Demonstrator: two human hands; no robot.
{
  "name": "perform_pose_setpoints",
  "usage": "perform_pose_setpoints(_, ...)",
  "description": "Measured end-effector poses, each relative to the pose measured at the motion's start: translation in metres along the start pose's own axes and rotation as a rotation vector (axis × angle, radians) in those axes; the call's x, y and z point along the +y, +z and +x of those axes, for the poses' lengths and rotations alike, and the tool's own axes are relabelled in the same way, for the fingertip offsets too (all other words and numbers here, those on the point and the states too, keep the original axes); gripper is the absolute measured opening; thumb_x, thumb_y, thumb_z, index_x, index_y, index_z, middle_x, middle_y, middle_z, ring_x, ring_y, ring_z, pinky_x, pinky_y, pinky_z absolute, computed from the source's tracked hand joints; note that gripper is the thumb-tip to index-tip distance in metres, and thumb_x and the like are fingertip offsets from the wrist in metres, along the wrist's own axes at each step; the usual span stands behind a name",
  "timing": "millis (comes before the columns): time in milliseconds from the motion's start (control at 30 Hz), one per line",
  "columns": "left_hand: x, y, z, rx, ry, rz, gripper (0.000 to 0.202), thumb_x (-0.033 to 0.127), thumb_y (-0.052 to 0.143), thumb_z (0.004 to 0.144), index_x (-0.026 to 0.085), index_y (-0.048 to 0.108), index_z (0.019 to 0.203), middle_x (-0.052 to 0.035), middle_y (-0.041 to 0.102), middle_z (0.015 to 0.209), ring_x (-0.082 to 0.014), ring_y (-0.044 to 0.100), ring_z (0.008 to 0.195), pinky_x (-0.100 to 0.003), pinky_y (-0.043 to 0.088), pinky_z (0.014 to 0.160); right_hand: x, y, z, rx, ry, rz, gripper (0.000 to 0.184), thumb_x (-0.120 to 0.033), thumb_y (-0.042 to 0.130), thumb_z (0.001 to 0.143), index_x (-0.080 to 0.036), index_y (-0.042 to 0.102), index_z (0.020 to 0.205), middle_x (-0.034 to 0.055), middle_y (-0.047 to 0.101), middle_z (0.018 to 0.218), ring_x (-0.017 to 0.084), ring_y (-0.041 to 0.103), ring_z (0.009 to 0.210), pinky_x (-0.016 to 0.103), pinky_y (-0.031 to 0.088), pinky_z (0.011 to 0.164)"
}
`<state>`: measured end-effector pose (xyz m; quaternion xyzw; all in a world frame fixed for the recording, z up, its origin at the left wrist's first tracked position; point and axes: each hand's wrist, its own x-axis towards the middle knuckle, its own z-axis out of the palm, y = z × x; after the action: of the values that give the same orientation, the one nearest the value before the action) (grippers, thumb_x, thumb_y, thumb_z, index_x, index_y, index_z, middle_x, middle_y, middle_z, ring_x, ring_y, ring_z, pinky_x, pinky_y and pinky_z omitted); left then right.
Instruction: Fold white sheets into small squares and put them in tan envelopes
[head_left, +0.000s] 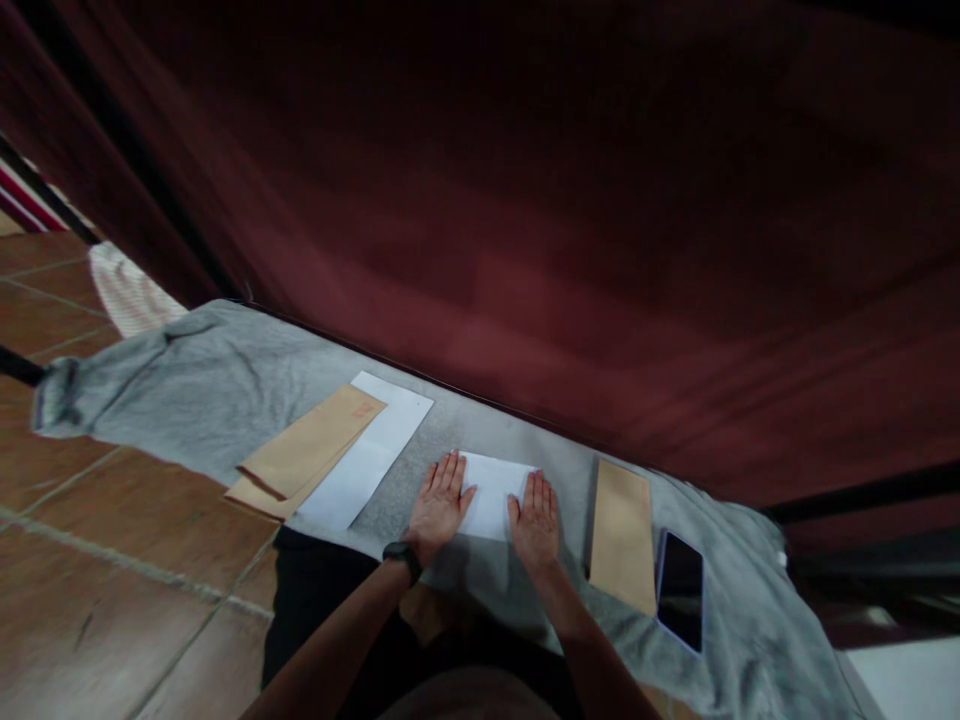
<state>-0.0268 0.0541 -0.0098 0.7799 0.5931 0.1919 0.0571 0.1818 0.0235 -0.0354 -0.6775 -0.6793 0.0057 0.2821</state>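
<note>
A white sheet of paper [491, 492], seemingly folded, lies on the grey cloth in front of me. My left hand [441, 505] rests flat on its left side, fingers stretched out and thumb on the paper. On the right edge my right hand [535, 520] lies flat too, with its fingers extended. Neither hand grips anything. To the left, brown envelopes [307, 440] overlap flat white paper [375, 455]. A further brown envelope [622, 535] lies to the right of my right hand.
A phone [681, 590] with a dark screen lies beside the right envelope. Grey cloth [202, 385] covers the narrow surface. Dark red fabric [487, 260] rises along its far edge. Tiled floor [135, 560] shows at the left, with a striped pale cloth [135, 290] beyond.
</note>
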Motion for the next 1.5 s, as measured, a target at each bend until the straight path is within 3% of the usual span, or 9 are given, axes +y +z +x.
perform_pose_setpoints(333,-0.011,-0.009,-0.005,-0.027,-0.023,0.0,0.063,0.044,0.033,0.101,0.01,0.036,0.154,-0.0155,0.036,0.159,-0.0286,0.03,0.15,-0.049,0.019,0.124,0.018,-0.017,-0.018,0.011,0.01,-0.028,0.059,-0.043,0.029,0.105,-0.007,0.04,0.151,0.0219,0.043,0.154,0.032,0.037,0.144,0.059,0.032,0.116)
perform_pose_setpoints(500,0.003,-0.011,-0.006,0.0,-0.036,0.022,0.063,0.038,0.033,0.101,0.007,0.032,0.155,-0.0171,0.034,0.16,-0.0299,0.026,0.151,-0.052,0.015,0.124,0.001,-0.025,-0.019,-0.002,-0.005,-0.043,0.057,-0.031,0.028,0.104,-0.006,0.031,0.155,0.0203,0.034,0.159,0.032,0.029,0.149,0.059,0.027,0.118)
perform_pose_setpoints(633,0.029,-0.002,-0.018,-0.015,0.131,-0.02,0.058,0.031,0.032,0.102,0.012,0.03,0.157,-0.0122,0.034,0.161,-0.0245,0.025,0.151,-0.046,0.021,0.124,-0.026,-0.02,-0.023,-0.165,-0.203,-0.014,0.056,-0.023,0.029,0.102,-0.01,0.027,0.157,0.0147,0.034,0.16,0.026,0.029,0.149,0.051,0.031,0.119)
perform_pose_setpoints(733,0.038,0.005,-0.031,-0.058,0.234,-0.01,0.054,0.031,0.032,0.103,0.014,0.036,0.154,-0.0104,0.039,0.159,-0.0234,0.031,0.149,-0.044,0.026,0.123,-0.033,-0.016,-0.031,-0.19,-0.265,-0.045,0.057,-0.024,0.033,0.102,-0.01,0.028,0.157,0.0149,0.036,0.16,0.026,0.031,0.148,0.051,0.032,0.119)
perform_pose_setpoints(900,0.022,0.0,-0.041,-0.023,0.221,0.025,0.058,0.041,0.036,0.103,0.012,0.038,0.152,-0.0135,0.041,0.157,-0.0257,0.033,0.149,-0.046,0.029,0.121,-0.019,-0.019,-0.042,-0.118,-0.229,-0.128,0.059,-0.031,0.036,0.103,-0.012,0.024,0.158,0.0171,0.035,0.159,0.028,0.035,0.146,0.053,0.036,0.116)
perform_pose_setpoints(1267,-0.01,-0.015,-0.051,0.007,0.098,0.068,0.058,0.038,0.039,0.1,0.011,0.042,0.151,-0.0156,0.043,0.155,-0.0288,0.037,0.146,-0.049,0.029,0.121,0.019,-0.042,-0.062,-0.075,-0.184,-0.214,0.054,-0.032,0.036,0.105,-0.011,0.034,0.154,0.0182,0.044,0.154,0.03,0.039,0.144,0.053,0.038,0.114)
perform_pose_setpoints(1400,0.009,-0.01,-0.047,0.037,0.056,0.098,0.059,0.029,0.037,0.097,0.006,0.038,0.152,-0.0196,0.04,0.156,-0.0307,0.032,0.149,-0.054,0.026,0.121,0.013,-0.04,-0.05,-0.058,-0.138,-0.184,0.05,-0.03,0.035,0.104,-0.011,0.04,0.151,0.0176,0.044,0.154,0.031,0.033,0.148,0.057,0.035,0.115)
perform_pose_setpoints(1500,0.035,-0.002,-0.04,-0.003,0.158,0.073,0.057,0.022,0.036,0.097,0.012,0.037,0.153,-0.0139,0.037,0.159,-0.0262,0.029,0.15,-0.049,0.025,0.123,-0.007,-0.027,-0.024,-0.107,-0.149,-0.102,0.051,-0.03,0.029,0.105,-0.009,0.041,0.15,0.017,0.042,0.156,0.028,0.032,0.148,0.054,0.035,0.116)
